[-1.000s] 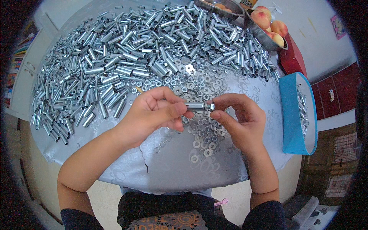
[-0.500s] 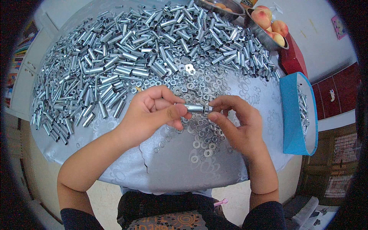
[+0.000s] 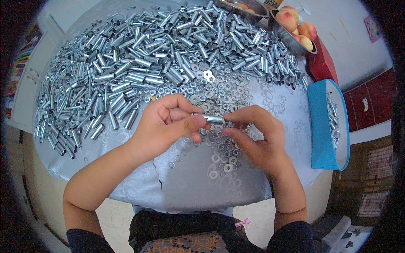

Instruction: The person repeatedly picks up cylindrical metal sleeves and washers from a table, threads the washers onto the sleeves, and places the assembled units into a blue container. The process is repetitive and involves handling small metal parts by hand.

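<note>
Between thumb and fingers, my left hand (image 3: 168, 122) is closed on a shiny metal sleeve (image 3: 214, 119) of an anchor bolt, held roughly level above the table. At the sleeve's right end, my right hand (image 3: 263, 137) pinches a small nut (image 3: 228, 124) with thumb and forefinger; the fingertips partly cover it. Loose washers (image 3: 228, 168) lie on the cloth under and around both hands. Beyond them spreads a large pile of metal sleeves (image 3: 139, 63), with nuts (image 3: 175, 90) scattered along its near edge.
A blue box (image 3: 318, 126) holding metal parts stands at the right table edge. Behind it are a red box (image 3: 322, 63) and a metal bowl (image 3: 295, 47) of peaches. Another bowl (image 3: 247, 16) sits at the back. A dark thread (image 3: 157, 173) lies near the left forearm.
My right hand has shifted slightly left, its fingertips closing in around the nut at the sleeve's end. My left hand keeps its hold on the sleeve and has hardly moved.
</note>
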### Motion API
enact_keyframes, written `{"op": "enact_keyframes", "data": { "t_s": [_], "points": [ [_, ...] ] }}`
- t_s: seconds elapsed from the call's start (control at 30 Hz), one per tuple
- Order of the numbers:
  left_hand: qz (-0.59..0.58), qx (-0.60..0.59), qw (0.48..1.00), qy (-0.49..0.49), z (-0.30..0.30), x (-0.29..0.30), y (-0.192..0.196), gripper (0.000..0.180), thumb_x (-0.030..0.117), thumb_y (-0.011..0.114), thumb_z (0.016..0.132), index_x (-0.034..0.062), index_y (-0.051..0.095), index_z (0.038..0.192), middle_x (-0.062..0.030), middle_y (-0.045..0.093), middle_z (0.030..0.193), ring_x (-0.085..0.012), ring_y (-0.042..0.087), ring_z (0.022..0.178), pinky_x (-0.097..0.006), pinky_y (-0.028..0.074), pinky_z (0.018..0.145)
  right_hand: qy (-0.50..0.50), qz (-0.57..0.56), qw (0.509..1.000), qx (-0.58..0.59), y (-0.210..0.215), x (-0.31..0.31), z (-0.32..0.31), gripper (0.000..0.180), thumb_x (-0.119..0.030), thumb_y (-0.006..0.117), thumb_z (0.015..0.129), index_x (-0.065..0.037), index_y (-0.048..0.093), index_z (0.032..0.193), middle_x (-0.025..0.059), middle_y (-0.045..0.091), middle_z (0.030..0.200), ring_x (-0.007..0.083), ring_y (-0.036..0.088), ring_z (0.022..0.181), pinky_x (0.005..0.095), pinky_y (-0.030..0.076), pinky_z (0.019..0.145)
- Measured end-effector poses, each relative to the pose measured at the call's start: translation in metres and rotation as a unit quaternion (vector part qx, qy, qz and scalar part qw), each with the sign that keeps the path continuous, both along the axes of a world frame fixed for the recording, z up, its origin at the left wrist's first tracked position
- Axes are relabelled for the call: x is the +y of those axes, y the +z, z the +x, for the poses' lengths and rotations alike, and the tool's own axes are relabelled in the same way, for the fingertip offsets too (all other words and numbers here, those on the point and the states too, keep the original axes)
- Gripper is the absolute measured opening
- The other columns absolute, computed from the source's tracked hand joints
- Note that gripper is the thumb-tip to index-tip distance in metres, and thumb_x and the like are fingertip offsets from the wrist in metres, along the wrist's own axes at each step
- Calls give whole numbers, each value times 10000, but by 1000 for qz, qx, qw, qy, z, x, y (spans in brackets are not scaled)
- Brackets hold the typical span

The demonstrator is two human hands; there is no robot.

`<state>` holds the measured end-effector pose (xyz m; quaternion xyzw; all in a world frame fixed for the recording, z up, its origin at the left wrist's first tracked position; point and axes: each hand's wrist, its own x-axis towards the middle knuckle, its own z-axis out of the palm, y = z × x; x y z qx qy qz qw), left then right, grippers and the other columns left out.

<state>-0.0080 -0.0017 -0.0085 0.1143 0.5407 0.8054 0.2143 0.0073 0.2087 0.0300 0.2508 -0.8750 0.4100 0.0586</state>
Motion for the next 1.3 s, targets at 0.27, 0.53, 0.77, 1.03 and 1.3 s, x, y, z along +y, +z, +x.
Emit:
{"op": "enact_keyframes", "data": {
  "t_s": [0.27, 0.53, 0.77, 1.03, 1.3],
  "points": [
    [9, -11, 1000, -10, 2, 2, -3, 135, 52, 579, 823, -14, 510, 918, -160, 633, 853, -136, 606, 678, -251, 492, 629, -1, -18, 1000, 8, 4, -1, -3, 273, -203, 722, 675, -78, 635, 902, 91, 609, 745, 209, 585, 637, 296, 458, 569],
    [-2, -11, 1000, -10, 2, 2, -2, 139, 53, 574, 826, -21, 505, 921, -168, 631, 860, -141, 606, 677, -265, 506, 641, 33, 14, 999, 15, 1, 1, -3, 310, -221, 711, 686, -80, 625, 948, 93, 614, 771, 218, 590, 646, 317, 462, 570],
    [-3, -17, 1000, -8, 0, 2, -3, 145, 51, 580, 820, -24, 507, 921, -169, 630, 856, -147, 609, 678, -266, 508, 640, 11, 17, 1000, 22, 3, 2, -4, 273, -188, 696, 699, -76, 624, 937, 114, 619, 813, 243, 598, 662, 322, 473, 599],
    [-1, -14, 1000, -14, 2, 3, -3, 123, 40, 573, 822, -19, 513, 911, -167, 629, 867, -146, 609, 700, -263, 506, 642, 14, -11, 999, 51, 3, -2, -3, 272, -156, 672, 710, -58, 594, 952, 107, 593, 810, 281, 583, 737, 332, 470, 639],
    [2, -12, 1000, -16, 2, 4, -5, 129, 38, 568, 825, -18, 508, 924, -167, 627, 871, -153, 609, 714, -267, 508, 651, 45, 66, 995, 52, -5, 7, -9, 257, -171, 676, 709, -58, 596, 926, 113, 592, 806, 292, 581, 741, 352, 470, 636]
  ]
}}
